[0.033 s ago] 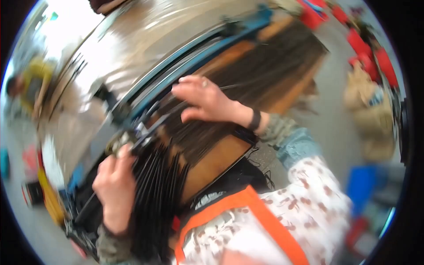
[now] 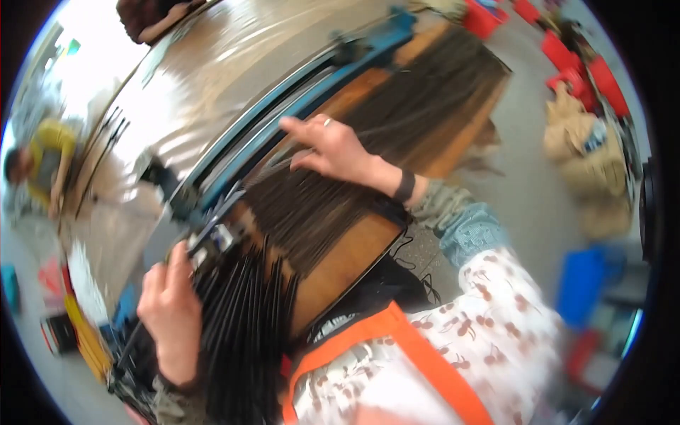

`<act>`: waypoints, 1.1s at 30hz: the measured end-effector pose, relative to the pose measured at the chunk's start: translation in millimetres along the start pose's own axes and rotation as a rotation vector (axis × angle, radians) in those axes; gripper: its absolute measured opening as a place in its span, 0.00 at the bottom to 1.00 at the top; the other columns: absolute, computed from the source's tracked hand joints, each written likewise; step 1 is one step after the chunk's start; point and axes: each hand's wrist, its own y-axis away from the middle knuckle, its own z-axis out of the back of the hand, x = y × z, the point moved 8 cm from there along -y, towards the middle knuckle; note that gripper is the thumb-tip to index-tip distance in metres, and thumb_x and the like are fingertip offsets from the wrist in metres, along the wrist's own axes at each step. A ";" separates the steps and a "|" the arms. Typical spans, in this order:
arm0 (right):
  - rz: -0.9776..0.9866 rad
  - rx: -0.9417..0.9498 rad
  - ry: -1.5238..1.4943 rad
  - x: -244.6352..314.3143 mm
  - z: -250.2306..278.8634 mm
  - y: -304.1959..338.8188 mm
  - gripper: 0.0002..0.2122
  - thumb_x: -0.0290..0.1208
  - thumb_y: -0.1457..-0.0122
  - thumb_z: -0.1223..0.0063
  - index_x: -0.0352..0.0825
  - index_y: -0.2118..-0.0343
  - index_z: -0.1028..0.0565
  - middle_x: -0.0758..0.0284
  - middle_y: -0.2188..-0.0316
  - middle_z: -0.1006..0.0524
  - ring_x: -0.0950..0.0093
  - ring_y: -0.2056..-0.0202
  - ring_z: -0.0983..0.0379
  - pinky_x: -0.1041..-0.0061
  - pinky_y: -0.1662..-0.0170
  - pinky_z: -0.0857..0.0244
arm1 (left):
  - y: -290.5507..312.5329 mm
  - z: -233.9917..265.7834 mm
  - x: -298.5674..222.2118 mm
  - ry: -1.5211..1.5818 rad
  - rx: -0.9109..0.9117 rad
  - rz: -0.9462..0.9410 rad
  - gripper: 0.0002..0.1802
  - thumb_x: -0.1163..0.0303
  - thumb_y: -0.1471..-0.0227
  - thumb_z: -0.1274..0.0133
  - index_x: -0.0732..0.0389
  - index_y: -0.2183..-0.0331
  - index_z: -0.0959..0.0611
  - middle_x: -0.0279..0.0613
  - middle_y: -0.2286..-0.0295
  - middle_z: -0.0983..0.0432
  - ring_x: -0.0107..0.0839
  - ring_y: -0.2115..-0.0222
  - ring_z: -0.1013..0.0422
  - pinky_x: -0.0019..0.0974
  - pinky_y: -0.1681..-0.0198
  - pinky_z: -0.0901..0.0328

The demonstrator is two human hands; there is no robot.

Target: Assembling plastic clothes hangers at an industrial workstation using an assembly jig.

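My left hand (image 2: 170,315) is at the near end of a blue metal machine, its visible fingers stretched out and apart beside a small metal clamp-like part (image 2: 221,239). Its thumb side is partly hidden. A dense bundle of thin black rods (image 2: 244,326) fans out just right of it. Over the long blue rail (image 2: 269,131) hovers my right hand (image 2: 336,152), index finger extended, thumb apart and nothing visible in it. Below that hand, many thin dark rods (image 2: 382,120) lie side by side on a wooden board (image 2: 347,265). Motion blurs fine detail.
Across the brown-covered table (image 2: 205,92), a person in yellow (image 2: 53,152) is at the left and another person's arm (image 2: 163,25) at the top. Beige sacks (image 2: 584,149), red items (image 2: 609,85) and a blue bin (image 2: 584,283) stand on the right.
The view has shifted slightly, and the blur is less. My left hand sits a little further left and lower. My right hand's index finger now points out straighter along the rail.
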 end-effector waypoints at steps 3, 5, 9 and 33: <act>-0.171 -0.077 0.109 -58.5 44.3 4.0 0.28 0.42 0.45 0.35 0.38 0.42 0.28 0.59 0.75 0.21 0.67 0.75 0.22 0.72 0.71 0.27 | -62.5 -9.2 -11.2 -0.062 -0.021 -0.166 0.30 0.84 0.54 0.47 0.62 0.46 0.24 0.45 0.71 0.33 0.44 0.68 0.31 0.45 0.64 0.34; 0.128 -0.061 -0.063 -8.9 50.4 -4.8 0.31 0.44 0.46 0.35 0.39 0.40 0.29 0.63 0.78 0.25 0.69 0.76 0.25 0.72 0.70 0.28 | -88.4 -26.7 -42.9 0.025 0.076 -0.301 0.33 0.86 0.57 0.50 0.64 0.45 0.26 0.46 0.71 0.34 0.44 0.67 0.32 0.45 0.62 0.35; -0.110 -0.115 0.309 -121.2 60.9 0.9 0.22 0.39 0.42 0.39 0.42 0.45 0.26 0.61 0.75 0.21 0.66 0.73 0.21 0.67 0.70 0.27 | -116.4 -25.5 -28.0 0.036 0.050 -0.294 0.33 0.85 0.58 0.49 0.60 0.46 0.24 0.46 0.71 0.34 0.44 0.68 0.32 0.45 0.63 0.34; 0.253 -0.282 -0.117 27.7 15.7 -51.0 0.20 0.35 0.48 0.33 0.43 0.50 0.20 0.72 0.82 0.29 0.78 0.81 0.32 0.78 0.80 0.36 | -56.1 -0.3 52.3 0.149 -0.034 -0.084 0.27 0.83 0.49 0.46 0.54 0.47 0.20 0.44 0.75 0.34 0.40 0.72 0.32 0.43 0.68 0.35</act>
